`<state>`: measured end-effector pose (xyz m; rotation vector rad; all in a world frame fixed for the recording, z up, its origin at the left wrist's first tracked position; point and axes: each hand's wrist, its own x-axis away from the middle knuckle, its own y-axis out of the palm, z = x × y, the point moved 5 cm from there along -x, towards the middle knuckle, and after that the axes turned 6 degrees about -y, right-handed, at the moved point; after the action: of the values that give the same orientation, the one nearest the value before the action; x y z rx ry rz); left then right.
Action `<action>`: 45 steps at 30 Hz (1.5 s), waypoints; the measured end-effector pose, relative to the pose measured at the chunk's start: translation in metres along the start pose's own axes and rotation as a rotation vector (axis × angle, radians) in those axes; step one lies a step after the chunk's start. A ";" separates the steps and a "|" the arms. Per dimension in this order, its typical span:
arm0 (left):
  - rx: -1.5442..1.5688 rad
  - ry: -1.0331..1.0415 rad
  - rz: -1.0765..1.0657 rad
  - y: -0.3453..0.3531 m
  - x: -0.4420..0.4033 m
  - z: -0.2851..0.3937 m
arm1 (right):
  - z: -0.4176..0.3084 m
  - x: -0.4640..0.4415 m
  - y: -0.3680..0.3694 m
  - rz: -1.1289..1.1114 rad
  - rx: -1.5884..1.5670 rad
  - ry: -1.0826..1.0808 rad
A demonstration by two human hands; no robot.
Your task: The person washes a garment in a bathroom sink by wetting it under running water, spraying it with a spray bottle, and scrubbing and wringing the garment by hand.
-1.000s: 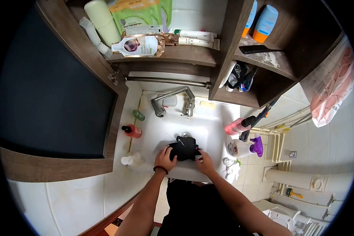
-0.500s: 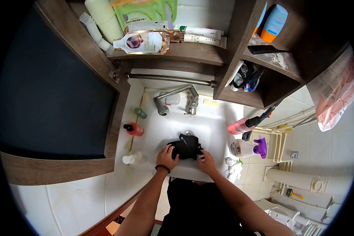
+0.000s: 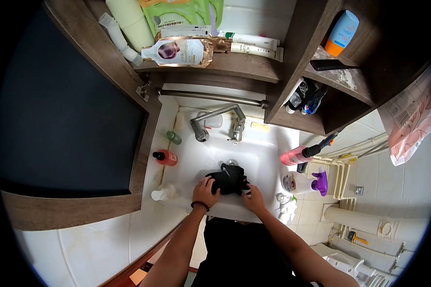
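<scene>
A bunched black cloth [image 3: 227, 181] lies in the white sink [image 3: 266, 170], near its front edge; its exact kind I cannot make out. My left hand [image 3: 206, 192], with a dark beaded bracelet at the wrist, grips the cloth's left end with curled fingers. On the opposite side, my right hand [image 3: 254, 198] has its fingers closed at the cloth's right edge. Behind the cloth stands the metal faucet [image 3: 236, 129], its bent spout turned to the left. Part of the drain [image 3: 231, 162] shows just beyond the cloth.
Along the sink's left rim stand a red pump bottle [image 3: 165, 157], a green bottle [image 3: 174, 137] and a white bottle [image 3: 164, 193]. A pink bottle [image 3: 294, 156] and a purple-topped spray bottle [image 3: 304, 183] are on the right. An open cabinet door [image 3: 72, 208] reaches in from the left.
The camera view has shifted slightly, so the surroundings sit a little further right and lower. Both hands stay on the black cloth, with hardly any visible movement.
</scene>
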<state>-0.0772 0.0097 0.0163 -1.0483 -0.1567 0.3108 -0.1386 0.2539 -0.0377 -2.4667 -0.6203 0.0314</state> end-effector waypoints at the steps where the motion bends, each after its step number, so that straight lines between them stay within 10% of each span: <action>1: 0.000 0.000 -0.001 0.000 0.000 0.001 | 0.000 0.000 0.000 0.000 -0.001 0.001; 45: -0.036 -0.056 -0.044 0.003 0.000 -0.001 | -0.002 -0.001 -0.003 -0.001 -0.012 0.020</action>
<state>-0.0771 0.0104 0.0131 -1.0712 -0.2359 0.2986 -0.1399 0.2545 -0.0346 -2.4754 -0.6155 0.0026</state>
